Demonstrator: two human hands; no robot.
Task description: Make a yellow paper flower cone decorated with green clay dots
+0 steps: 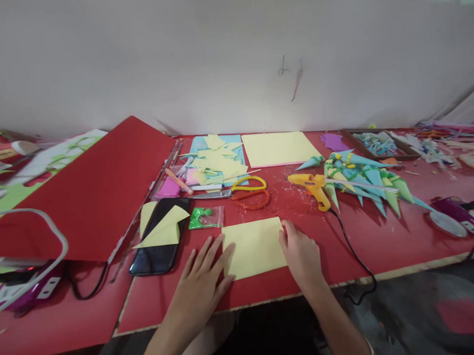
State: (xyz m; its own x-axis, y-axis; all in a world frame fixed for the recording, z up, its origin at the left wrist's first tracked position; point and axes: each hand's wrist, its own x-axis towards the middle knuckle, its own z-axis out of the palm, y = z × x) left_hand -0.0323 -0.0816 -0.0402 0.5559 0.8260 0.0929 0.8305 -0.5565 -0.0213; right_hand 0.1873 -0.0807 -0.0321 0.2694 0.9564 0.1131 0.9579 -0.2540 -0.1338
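A pale yellow sheet of paper (255, 247) lies flat near the table's front edge, between my hands. Spread fingers of my left hand (203, 272) rest on its left edge and the red tabletop. At the paper's upper right corner, my right hand (302, 253) has its fingers curled, with thumb and forefinger pinching the edge. Left of the paper is a black phone (154, 260) with cut yellow paper pieces (164, 229) on it. Just behind the sheet are a small bag of green clay (201, 218) and scissors (249, 191) with yellow and red handles.
A yellow glue gun (313, 188) lies right, its cord hanging over the edge. Beyond it sit blue and green paper cones (371, 178). Yellow scraps (216, 157) and a yellow paper stack (280, 147) lie at the back. A large red board (101, 198) leans at left.
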